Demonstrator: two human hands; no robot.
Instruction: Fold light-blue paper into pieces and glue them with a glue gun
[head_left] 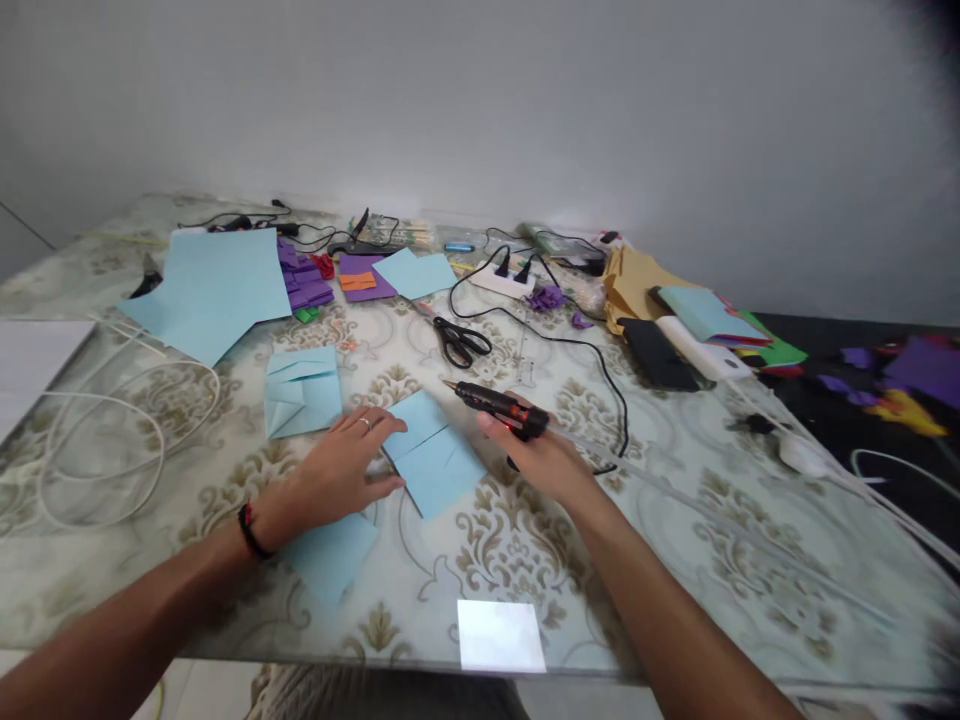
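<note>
In my right hand (536, 450) is a black hot glue gun (499, 405), its nozzle pointing left and a long clear glue stick (720, 518) trailing from its back. Beneath the nozzle lies a folded light blue paper (435, 455) with crease lines. My left hand (356, 455) rests at that paper's left edge, fingers apart and touching it. Another folded blue paper (302, 392) with a pocket-like flap sits just beyond the left hand. Partly under the left wrist is a third blue piece (334, 555).
Black-handled scissors (459, 340) lie beyond the glue gun. A white power strip (502, 280) has black cords (604, 355) running across the table. A large blue sheet (217, 285) and a looped white cable (135, 430) lie left. A phone-like black item (658, 355) is at right.
</note>
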